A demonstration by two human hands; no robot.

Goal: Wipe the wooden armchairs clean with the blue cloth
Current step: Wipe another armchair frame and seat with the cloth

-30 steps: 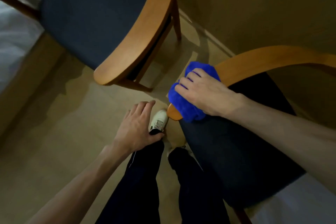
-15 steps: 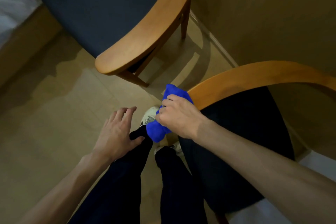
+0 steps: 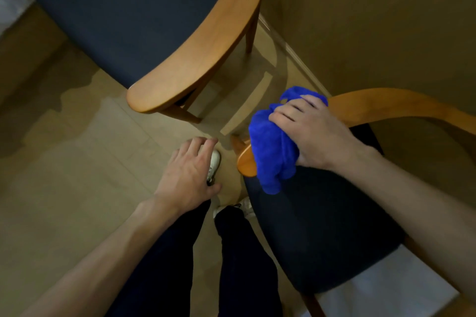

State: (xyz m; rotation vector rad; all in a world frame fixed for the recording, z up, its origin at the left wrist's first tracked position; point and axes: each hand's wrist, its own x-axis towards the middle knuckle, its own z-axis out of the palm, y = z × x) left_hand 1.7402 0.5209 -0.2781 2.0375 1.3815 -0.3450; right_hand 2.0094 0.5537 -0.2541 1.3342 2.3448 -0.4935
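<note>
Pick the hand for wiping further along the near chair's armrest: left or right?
Right. The right hand already holds the blue cloth on the near chair's armrest. The left hand hangs open over the floor, holding nothing.

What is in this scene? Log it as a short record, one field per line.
cloth: blue cloth, bunched over the front end of the near armrest
right hand: grips the cloth on that armrest
left hand: open, holds nothing, above the floor
other chair: second armchair at upper left, untouched
seats: dark cushions
</note>
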